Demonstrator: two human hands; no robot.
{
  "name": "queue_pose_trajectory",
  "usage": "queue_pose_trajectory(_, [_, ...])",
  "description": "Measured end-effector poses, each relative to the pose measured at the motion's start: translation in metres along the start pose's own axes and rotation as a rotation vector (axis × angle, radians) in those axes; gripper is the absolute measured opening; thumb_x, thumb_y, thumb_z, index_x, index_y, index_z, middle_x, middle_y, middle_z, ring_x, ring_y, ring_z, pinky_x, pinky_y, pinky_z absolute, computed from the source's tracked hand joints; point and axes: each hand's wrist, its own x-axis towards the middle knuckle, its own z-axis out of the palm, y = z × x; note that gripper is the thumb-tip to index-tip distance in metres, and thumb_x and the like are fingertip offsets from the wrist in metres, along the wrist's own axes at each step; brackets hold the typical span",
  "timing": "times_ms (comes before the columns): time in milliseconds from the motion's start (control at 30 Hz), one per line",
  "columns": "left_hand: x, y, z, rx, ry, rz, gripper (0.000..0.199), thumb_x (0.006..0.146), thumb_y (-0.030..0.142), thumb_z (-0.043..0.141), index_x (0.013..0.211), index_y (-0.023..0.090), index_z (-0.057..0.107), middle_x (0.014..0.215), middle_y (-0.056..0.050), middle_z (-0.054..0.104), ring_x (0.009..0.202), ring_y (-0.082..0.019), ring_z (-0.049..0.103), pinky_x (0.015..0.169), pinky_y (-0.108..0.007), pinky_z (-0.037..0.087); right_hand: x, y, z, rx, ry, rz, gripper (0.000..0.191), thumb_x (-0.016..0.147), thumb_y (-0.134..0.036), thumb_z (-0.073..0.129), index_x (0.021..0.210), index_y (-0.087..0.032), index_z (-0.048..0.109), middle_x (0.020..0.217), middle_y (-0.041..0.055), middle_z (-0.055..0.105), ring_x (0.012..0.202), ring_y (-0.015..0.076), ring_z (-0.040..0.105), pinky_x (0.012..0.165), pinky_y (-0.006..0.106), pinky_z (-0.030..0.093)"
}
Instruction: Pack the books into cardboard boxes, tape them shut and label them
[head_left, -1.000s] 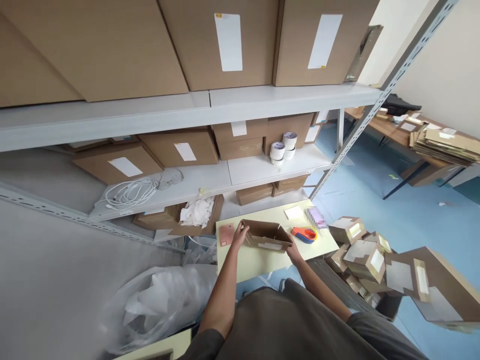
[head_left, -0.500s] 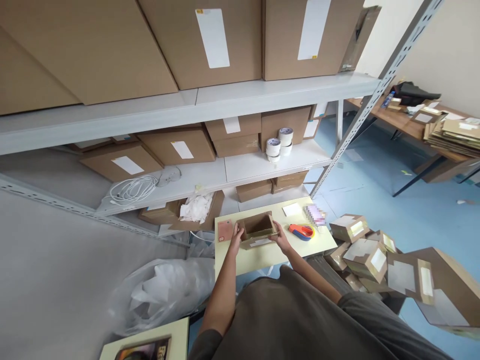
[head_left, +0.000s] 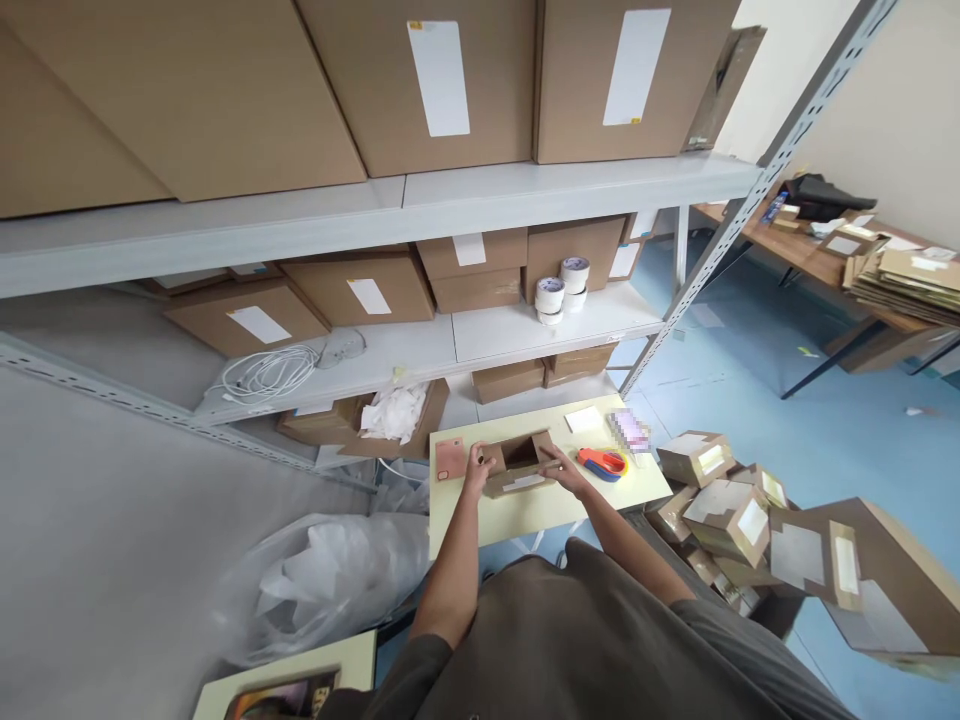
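Note:
A small cardboard box (head_left: 525,483) with a white label on its near side stands on the pale yellow table (head_left: 465,515), its top open. My left hand (head_left: 477,468) grips the box's left end, and my right hand (head_left: 564,470) holds the right end, with fingers over the rim. Left of the box lies a pinkish card (head_left: 450,459). A red and blue tape dispenser (head_left: 602,463) rests just right of my right hand. Behind it are a white paper (head_left: 583,419) and a blurred purple packet (head_left: 630,430).
Shelving (head_left: 337,225) with large boxes rises in front. Its middle shelf holds tape rolls (head_left: 550,295) and a coiled cable (head_left: 274,375). Taped cartons (head_left: 727,515) are piled at right; a plastic bag (head_left: 337,580) sits at left. A wooden desk (head_left: 825,255) stands at far right.
The box's near and side parts have shifted under my hands, and its opening looks narrower. My right fingers have moved inward over the rim. The view has moved slightly.

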Motion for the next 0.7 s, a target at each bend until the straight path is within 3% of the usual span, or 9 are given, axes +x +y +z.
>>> queue_pose_trajectory(133, [-0.002,0.005,-0.005,0.06,-0.065,0.071,0.022,0.075,0.023,0.069,0.097,0.022,0.069,0.136,-0.01,0.067,0.149,-0.029,0.045,0.121,-0.043,0.035,-0.002,0.004,0.003,-0.037,0.057,-0.037,0.078,0.063,-0.05,0.093,0.133,-0.026,0.069,0.153,0.0123,0.057,0.139,0.0337,0.053,0.117,0.049,0.042])
queue_pose_trajectory(333, [-0.017,0.003,-0.011,-0.005,-0.171,-0.046,0.037,0.088,0.04,0.061,0.12,0.023,0.07,0.135,-0.01,0.069,0.126,-0.027,0.064,0.107,-0.04,0.049,-0.002,0.018,0.021,0.06,0.196,0.02,0.084,0.063,-0.062,0.091,0.129,-0.021,0.058,0.127,0.0126,0.07,0.116,0.0305,0.067,0.101,0.045,0.056])
queue_pose_trajectory(433, [-0.025,0.001,-0.005,0.107,-0.11,0.037,0.038,0.085,0.042,0.072,0.118,0.024,0.067,0.133,-0.01,0.069,0.126,-0.027,0.064,0.108,-0.038,0.047,-0.001,0.023,0.027,0.026,0.315,0.031,0.092,0.059,-0.061,0.093,0.13,-0.023,0.05,0.124,0.013,0.07,0.113,0.0302,0.068,0.099,0.043,0.058])
queue_pose_trajectory(533, [-0.027,0.002,0.005,0.216,-0.029,0.089,0.034,0.084,0.033,0.074,0.115,0.024,0.063,0.129,-0.009,0.069,0.123,-0.024,0.065,0.107,-0.036,0.046,0.002,0.026,0.029,-0.026,0.403,0.044,0.098,0.058,-0.059,0.092,0.138,-0.025,0.045,0.136,0.0154,0.064,0.116,0.0305,0.069,0.1,0.045,0.058])
queue_pose_trajectory(700, [-0.021,0.006,0.019,0.333,0.071,0.077,0.022,0.093,0.03,0.064,0.113,0.024,0.061,0.127,-0.01,0.07,0.119,-0.023,0.066,0.101,-0.034,0.048,0.011,0.022,0.027,-0.123,0.35,0.092,0.098,0.063,-0.049,0.088,0.149,-0.028,0.045,0.143,0.0132,0.063,0.128,0.033,0.065,0.112,0.052,0.05])
